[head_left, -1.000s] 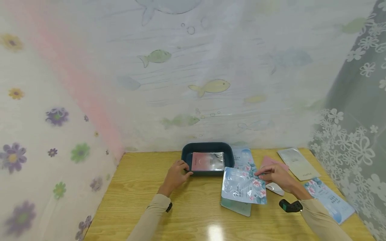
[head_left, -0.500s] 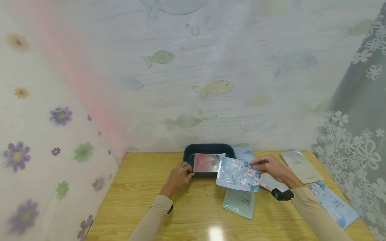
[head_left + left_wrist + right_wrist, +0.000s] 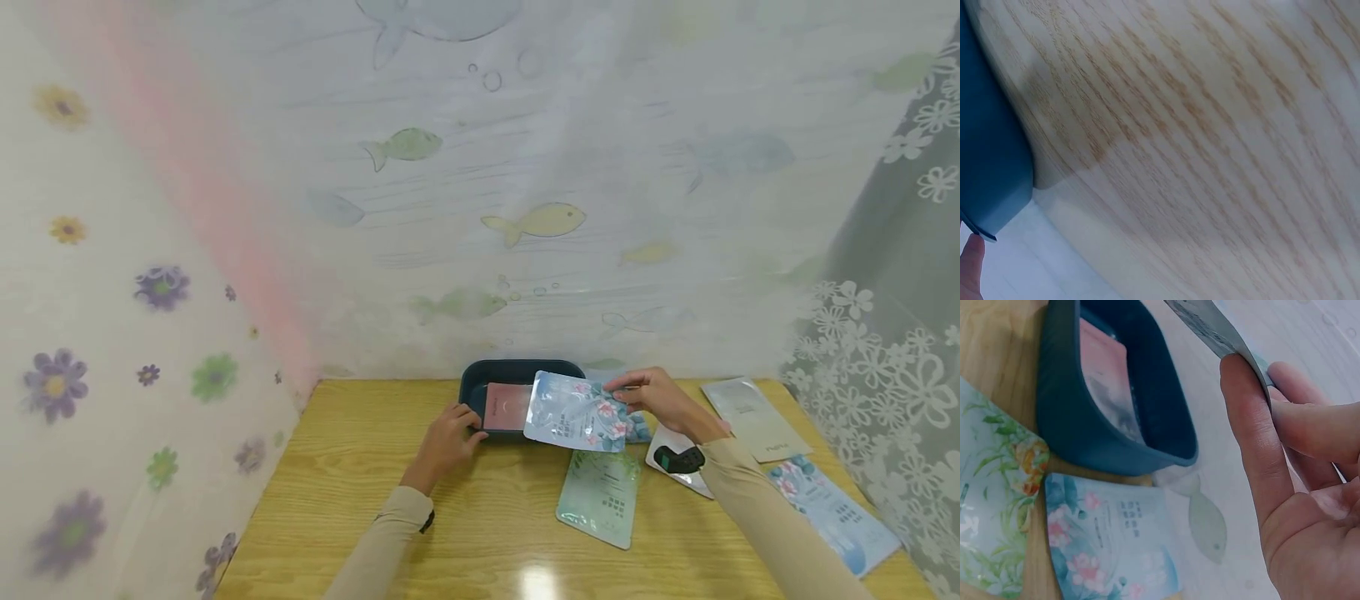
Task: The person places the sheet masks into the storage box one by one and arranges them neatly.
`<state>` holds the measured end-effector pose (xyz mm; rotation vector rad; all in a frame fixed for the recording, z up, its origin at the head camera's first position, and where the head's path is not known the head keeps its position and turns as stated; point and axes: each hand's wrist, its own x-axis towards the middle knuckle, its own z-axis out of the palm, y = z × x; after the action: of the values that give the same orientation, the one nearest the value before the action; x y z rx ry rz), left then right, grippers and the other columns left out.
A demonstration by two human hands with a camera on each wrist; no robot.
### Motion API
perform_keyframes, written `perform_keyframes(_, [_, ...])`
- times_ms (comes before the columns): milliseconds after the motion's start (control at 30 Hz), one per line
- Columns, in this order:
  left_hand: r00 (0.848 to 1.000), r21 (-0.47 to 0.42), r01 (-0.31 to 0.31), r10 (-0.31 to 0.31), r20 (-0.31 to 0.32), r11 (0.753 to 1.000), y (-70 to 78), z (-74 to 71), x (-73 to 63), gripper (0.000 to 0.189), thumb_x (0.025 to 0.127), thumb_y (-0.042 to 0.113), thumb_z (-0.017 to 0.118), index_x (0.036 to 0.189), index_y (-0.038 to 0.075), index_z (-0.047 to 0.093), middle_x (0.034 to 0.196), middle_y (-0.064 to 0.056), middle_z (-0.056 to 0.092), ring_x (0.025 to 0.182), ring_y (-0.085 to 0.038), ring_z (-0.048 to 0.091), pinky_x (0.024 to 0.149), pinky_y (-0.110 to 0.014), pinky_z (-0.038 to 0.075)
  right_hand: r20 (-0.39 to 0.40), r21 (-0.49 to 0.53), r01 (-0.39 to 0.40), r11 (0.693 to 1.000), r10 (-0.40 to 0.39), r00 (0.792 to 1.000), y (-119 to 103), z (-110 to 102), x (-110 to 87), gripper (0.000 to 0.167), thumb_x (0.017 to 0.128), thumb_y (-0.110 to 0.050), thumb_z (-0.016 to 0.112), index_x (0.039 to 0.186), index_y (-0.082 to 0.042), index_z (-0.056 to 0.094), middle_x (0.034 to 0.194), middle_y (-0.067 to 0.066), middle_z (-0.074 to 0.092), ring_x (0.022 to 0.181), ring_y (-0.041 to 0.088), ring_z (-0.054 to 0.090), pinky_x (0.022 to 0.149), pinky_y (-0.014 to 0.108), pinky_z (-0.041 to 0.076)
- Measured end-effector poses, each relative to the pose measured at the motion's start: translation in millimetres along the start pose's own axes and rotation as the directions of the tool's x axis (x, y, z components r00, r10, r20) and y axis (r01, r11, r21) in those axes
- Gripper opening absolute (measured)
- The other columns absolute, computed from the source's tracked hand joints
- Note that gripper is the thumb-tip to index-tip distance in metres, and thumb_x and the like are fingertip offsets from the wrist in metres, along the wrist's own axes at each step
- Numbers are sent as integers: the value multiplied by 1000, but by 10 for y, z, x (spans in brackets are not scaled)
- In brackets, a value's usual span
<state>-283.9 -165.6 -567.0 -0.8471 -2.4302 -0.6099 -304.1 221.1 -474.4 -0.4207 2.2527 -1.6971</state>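
A dark blue tray (image 3: 480,372) stands at the back of the table with a pink sachet (image 3: 504,407) lying flat in it. My left hand (image 3: 448,442) holds the tray's front left corner; in the left wrist view a fingertip (image 3: 972,253) touches its rim. My right hand (image 3: 660,402) pinches a light blue sachet (image 3: 573,412) with pink flowers by its right edge. That sachet hangs over the tray's front right part and hides some of the pink one. In the right wrist view it appears nearly edge-on between thumb and fingers, above the tray (image 3: 1060,400).
On the table (image 3: 337,500), a green sachet (image 3: 600,500) lies in front of the tray. Another blue floral sachet (image 3: 1113,537) lies beside the tray. Further right are a silvery sachet (image 3: 678,475) under the right wrist, a pale sachet (image 3: 757,421) and a blue sachet (image 3: 836,512).
My right hand has carried the blue floral sachet leftward and away from me, from above the green sachet to over the tray. The left hand stays at the tray's corner.
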Motion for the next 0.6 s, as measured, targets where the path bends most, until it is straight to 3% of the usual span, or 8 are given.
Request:
perform_keyframes(333, [1000, -11, 19, -19, 4, 1000, -28, 10, -17, 15, 79, 21, 78, 83, 12, 66, 84, 4, 57, 80, -12, 50, 71, -27, 49, -1, 9, -20, 1000, 20, 1000, -4, 88, 244, 27, 92, -2, 56, 115, 12, 61, 125, 26, 53, 93, 13, 60, 74, 31, 53])
perform_keyframes(600, [997, -23, 73, -72, 34, 997, -38, 15, -17, 15, 80, 23, 77, 83, 12, 67, 86, 5, 58, 83, -11, 50, 73, -26, 49, 22, 43, -19, 999, 18, 1000, 21, 163, 379, 30, 92, -5, 58, 117, 12, 59, 130, 28, 48, 94, 14, 60, 75, 36, 53])
